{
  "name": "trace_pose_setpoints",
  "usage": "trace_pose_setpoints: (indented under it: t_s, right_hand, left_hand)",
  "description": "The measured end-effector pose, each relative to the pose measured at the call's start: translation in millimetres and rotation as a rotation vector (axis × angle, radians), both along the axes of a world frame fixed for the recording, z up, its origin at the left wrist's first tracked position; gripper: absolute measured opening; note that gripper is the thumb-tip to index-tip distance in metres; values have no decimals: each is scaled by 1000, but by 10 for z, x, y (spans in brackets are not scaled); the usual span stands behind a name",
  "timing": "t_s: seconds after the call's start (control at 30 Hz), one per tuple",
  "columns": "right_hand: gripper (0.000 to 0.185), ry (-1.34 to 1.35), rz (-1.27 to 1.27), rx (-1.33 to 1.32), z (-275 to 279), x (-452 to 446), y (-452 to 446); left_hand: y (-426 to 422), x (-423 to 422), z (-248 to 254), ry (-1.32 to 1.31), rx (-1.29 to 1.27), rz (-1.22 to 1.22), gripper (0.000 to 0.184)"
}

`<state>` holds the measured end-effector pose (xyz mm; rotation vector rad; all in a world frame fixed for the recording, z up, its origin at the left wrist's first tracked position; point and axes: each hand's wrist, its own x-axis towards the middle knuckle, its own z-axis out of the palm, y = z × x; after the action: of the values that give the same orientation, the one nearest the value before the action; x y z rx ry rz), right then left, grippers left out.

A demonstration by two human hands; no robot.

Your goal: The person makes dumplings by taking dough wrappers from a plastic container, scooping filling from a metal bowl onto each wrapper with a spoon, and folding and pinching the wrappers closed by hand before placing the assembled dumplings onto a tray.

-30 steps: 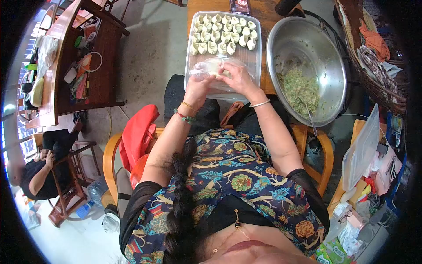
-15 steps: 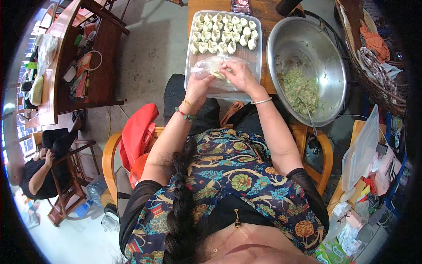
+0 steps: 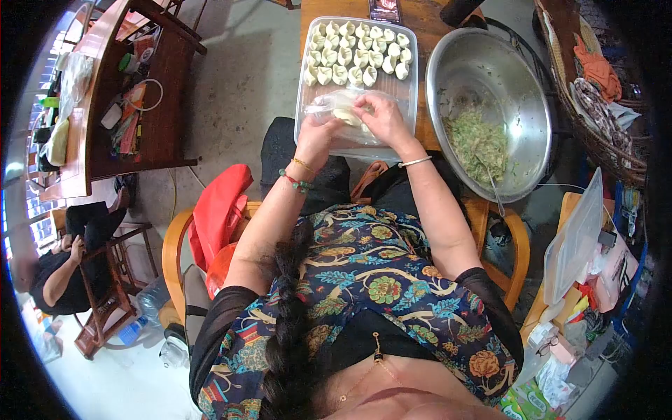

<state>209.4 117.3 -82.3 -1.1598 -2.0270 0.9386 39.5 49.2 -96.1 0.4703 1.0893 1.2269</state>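
Note:
A clear plastic bag [image 3: 341,100] with pale dough wrappers [image 3: 348,117] inside lies over the near half of a plastic tray [image 3: 302,98]. My left hand [image 3: 317,136] is closed around the bag's left side, thumb against the wrappers. On the other side, my right hand [image 3: 383,117] pinches the bag's film near its top; its fingertips partly cover the wrappers. Rows of folded dumplings [image 3: 355,56] fill the tray's far half.
To the right stands a big metal bowl [image 3: 521,84] of greenish filling [image 3: 476,140] with a spoon [image 3: 495,189] in it. A phone [image 3: 385,10] lies beyond the tray. A seated person [image 3: 59,276] is at the far left. A clear lid [image 3: 577,238] leans at right.
My right fingers have shifted slightly up and away from the wrappers, with the bag's film drawn up. More of the wrappers shows between my hands.

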Motion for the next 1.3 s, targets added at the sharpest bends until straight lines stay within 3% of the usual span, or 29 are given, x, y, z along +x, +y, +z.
trace_pose_setpoints:
  t_s: [0.13,0.17,0.23,0.47,0.53,0.63,0.87,0.97,1.03,1.13,1.23,1.27,1.3]
  right_hand:
    - [22,-32,-34,37,15,-25,-3]
    - [22,-33,-34,38,23,-34,-10]
    - [23,-70,13,280,64,-75,-35]
    - [19,-86,16,420,-26,-105,-6]
    - [17,46,-179,29,35,-53,7]
    - [16,114,-222,-167,165,118,49]
    - [12,428,-190,-333,111,327,-35]
    - [12,534,-236,-347,87,267,-60]
    - [12,575,-286,-332,35,220,-71]
    - [11,651,-367,-236,-11,154,-40]
    - [14,591,-451,-60,-27,117,-41]
    - [15,568,-485,-19,-22,102,-30]
    - [16,544,-519,22,-17,87,-21]
  left_hand:
    - [-13,75,300,-58,-26,96,33]
    - [-3,73,261,-59,-26,95,33]
    - [22,56,161,41,-77,62,31]
    - [22,-4,48,102,-51,-1,25]
    - [28,-2,43,136,-114,7,24]
    - [27,-2,31,80,-95,9,26]
    - [33,-86,27,117,-117,-78,28]
    - [-3,-64,12,223,-13,42,33]
    - [-80,-9,128,1060,369,265,37]
    - [-287,30,535,1283,453,211,36]
    - [-372,122,544,697,327,-118,20]
    - [-366,216,519,498,289,-97,15]
    - [-355,245,534,556,272,-142,17]
